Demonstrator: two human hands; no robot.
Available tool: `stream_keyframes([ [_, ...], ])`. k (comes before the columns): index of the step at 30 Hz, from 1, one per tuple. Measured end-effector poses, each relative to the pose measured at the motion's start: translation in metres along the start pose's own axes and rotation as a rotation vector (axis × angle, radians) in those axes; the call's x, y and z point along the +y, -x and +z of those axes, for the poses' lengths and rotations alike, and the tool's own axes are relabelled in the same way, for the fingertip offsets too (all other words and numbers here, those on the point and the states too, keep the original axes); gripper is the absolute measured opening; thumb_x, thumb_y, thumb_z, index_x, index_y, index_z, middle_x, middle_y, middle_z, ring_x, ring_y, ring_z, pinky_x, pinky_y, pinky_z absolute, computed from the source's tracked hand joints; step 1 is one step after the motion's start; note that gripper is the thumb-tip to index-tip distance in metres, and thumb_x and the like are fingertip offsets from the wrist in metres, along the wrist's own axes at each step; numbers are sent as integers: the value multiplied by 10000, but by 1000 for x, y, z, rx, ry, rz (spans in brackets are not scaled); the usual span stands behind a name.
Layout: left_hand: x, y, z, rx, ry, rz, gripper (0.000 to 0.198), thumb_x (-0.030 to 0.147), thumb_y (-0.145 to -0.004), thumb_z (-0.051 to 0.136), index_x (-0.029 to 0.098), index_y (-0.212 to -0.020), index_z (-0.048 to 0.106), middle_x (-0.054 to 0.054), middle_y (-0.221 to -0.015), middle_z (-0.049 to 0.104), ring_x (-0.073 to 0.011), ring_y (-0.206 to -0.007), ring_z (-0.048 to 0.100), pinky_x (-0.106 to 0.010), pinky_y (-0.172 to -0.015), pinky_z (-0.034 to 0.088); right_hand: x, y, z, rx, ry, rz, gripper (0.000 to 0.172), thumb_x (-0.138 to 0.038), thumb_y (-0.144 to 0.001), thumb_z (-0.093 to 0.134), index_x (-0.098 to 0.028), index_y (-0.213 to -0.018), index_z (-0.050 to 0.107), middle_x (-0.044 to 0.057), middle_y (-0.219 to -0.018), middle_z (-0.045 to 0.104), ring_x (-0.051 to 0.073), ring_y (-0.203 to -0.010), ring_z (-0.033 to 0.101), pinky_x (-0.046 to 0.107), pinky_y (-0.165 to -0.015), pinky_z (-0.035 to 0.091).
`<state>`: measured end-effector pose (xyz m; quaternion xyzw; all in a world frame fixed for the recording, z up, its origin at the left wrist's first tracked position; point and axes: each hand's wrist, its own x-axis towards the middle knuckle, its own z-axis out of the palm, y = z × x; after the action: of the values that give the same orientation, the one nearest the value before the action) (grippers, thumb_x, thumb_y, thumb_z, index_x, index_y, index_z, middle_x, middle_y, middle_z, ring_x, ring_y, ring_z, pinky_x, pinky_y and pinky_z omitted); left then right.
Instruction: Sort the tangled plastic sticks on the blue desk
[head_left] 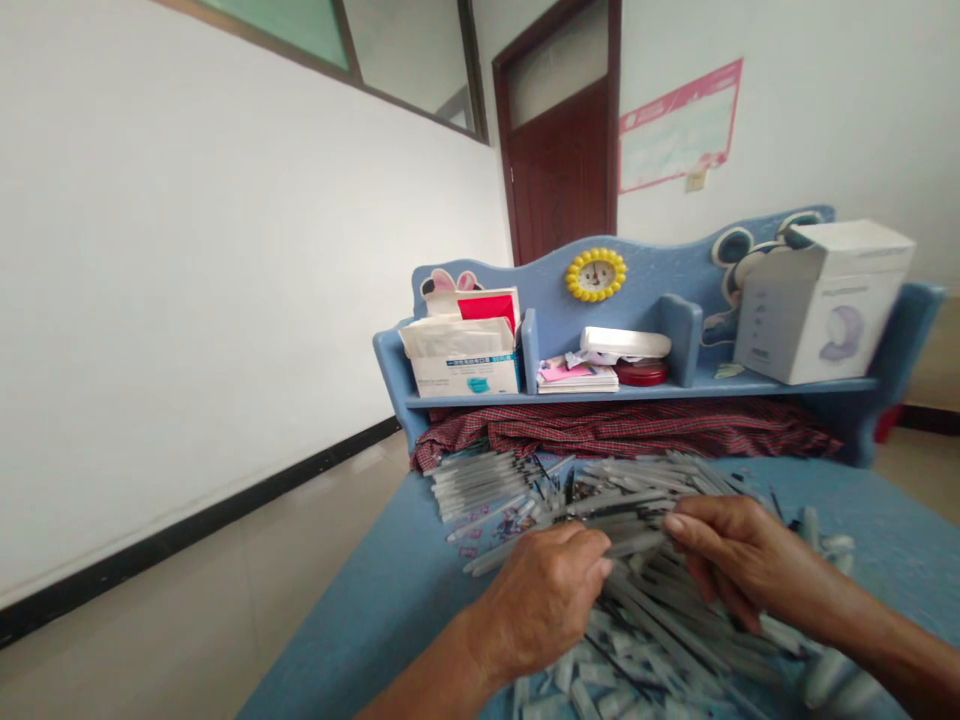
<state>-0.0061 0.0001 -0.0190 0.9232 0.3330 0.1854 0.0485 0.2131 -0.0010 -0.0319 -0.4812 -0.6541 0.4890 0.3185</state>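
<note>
A large heap of thin grey pen-like tubes [600, 495] covers the blue desk [390, 590]. My left hand [544, 595] rests on the heap with its fingers curled, pinching one end of a grey tube [634, 545]. My right hand [739, 555] lies just to the right, thumb and fingers closed on the other end of that same tube. Both forearms reach in from the bottom edge. A neater bundle of the tubes [480, 480] lies at the heap's far left.
A red plaid cloth [622, 425] lies under the blue desk shelf [645, 390]. The shelf holds a box of masks [465, 365], booklets [577, 378], a red tin [641, 372] and a white carton [821, 300]. A white wall runs along the left; a brown door [562, 170] stands behind.
</note>
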Motion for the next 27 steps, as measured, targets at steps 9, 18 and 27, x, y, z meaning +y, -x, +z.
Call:
stream_keyframes([
  [9, -4, -4, 1, -7, 137, -73, 218, 217, -891, 337, 172, -853, 546, -38, -794, 600, -142, -768, 554, -232, -685, 390, -6, -3, -3, 3, -66, -44, 392, -523, -812, 437, -158, -669, 443, -38, -445, 543, 44, -253, 416, 125, -263, 208],
  [18, -1, -8, -6, -265, 665, -371, 325, 355, -866, 371, 147, -711, 568, 18, -584, 549, -61, -455, 422, -183, -457, 320, -5, 0, -14, -133, -214, -85, 305, -441, -778, 556, -154, -797, 454, -19, -575, 609, 75, -386, 560, 138, -352, 331],
  [27, -6, -7, -11, -449, 1140, -575, 337, 406, -775, 527, 159, -990, 448, 33, -534, 586, -30, -313, 370, -116, -290, 208, -11, 4, -17, -186, -264, -110, 235, -326, -754, 607, -148, -821, 469, -4, -624, 627, 91, -443, 592, 149, -386, 359],
])
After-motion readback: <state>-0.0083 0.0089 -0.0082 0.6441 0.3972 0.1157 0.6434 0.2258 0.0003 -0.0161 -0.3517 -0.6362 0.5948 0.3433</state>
